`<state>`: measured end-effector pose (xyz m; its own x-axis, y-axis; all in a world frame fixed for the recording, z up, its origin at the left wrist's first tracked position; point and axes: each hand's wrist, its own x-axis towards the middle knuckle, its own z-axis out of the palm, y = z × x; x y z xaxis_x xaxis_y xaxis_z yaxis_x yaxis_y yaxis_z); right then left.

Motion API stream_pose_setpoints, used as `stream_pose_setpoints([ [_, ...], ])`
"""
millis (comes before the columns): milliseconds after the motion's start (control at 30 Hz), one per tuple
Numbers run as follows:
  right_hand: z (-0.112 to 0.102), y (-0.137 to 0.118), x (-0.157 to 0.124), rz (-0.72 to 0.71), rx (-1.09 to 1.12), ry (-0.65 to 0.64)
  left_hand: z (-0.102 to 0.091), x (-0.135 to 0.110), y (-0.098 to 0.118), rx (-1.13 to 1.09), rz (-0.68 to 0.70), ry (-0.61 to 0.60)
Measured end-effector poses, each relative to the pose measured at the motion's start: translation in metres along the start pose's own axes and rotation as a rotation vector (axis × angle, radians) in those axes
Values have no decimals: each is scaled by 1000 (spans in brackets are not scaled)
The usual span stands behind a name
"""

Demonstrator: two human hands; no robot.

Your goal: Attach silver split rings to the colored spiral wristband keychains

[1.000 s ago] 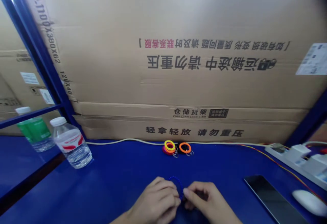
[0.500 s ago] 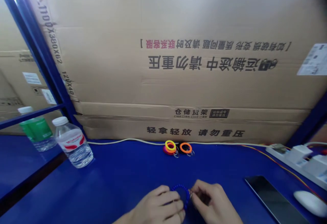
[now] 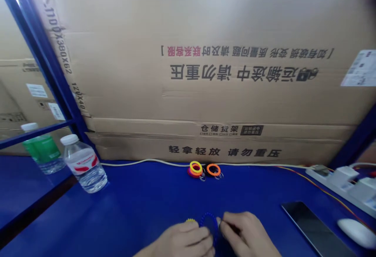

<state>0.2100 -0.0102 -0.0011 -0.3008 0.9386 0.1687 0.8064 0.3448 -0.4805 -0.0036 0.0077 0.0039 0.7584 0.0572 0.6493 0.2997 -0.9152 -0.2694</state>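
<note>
- Head view: the blue coil ring (image 3: 209,213) is low in the picture, between the two hands and at the near part of the blue surface (image 3: 141,206), well short of the cardboard box (image 3: 188,104).
- Left hand (image 3: 188,239): its grip is closed, fingers curled over the ring's left side; the exact pinch is hidden. A bit of yellow coil (image 3: 190,220) shows just beyond the knuckles; I cannot tell whether it is held.
- Right hand (image 3: 248,231): its grip is narrow, thumb and forefinger pinched on a small shiny fitting (image 3: 218,222) at the ring's right edge.
- Handling, as a judgement: light, soft and springy, likely to stretch or twist under a pull, hardly fragile; the coils may be smooth. A firm hold suits the coil near the fitting, while the fitting calls for fingertips.
- Direction: the loop's arc bulges away from the person, toward the box, with the fitting to the right. Being round, it has no clear long axis; its tilt I cannot tell.
</note>
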Motion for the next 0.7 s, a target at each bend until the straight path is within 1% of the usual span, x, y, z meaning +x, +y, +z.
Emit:
stream_pose_setpoints([
  [100, -6, 7, 9, 171, 243, 27, 3, -1, 2, -83, 34, -6],
  [167, -10, 16, 15, 203, 356, 32, 2, -2, 0, -143, 31, -33],
  [200, -12, 22, 17, 197, 392, 11, 1, -2, -3, -174, 6, -57],
  [233, -14, 29, 18, 190, 420, -41, -2, -1, -6, -204, -45, -90],
  [267, -15, 36, 18, 215, 445, -88, -6, -1, -11, -236, -105, -139],
  [333, -18, 49, 16, 315, 434, -155, -15, -1, -22, -305, -230, -247],
  [400, -22, 60, 12, 356, 377, -221, -25, -3, -34, -342, -337, -331],
  [500, -30, 68, 7, 374, 325, -296, -38, -11, -47, -342, -426, -389],
  [567, -35, 69, 7, 384, 321, -336, -44, -19, -52, -347, -471, -422],
  [633, -38, 66, 8, 345, 259, -318, -49, -26, -53, -355, -501, -477],
  [700, -42, 59, 8, 238, 130, -228, -55, -32, -52, -355, -522, -541],
])
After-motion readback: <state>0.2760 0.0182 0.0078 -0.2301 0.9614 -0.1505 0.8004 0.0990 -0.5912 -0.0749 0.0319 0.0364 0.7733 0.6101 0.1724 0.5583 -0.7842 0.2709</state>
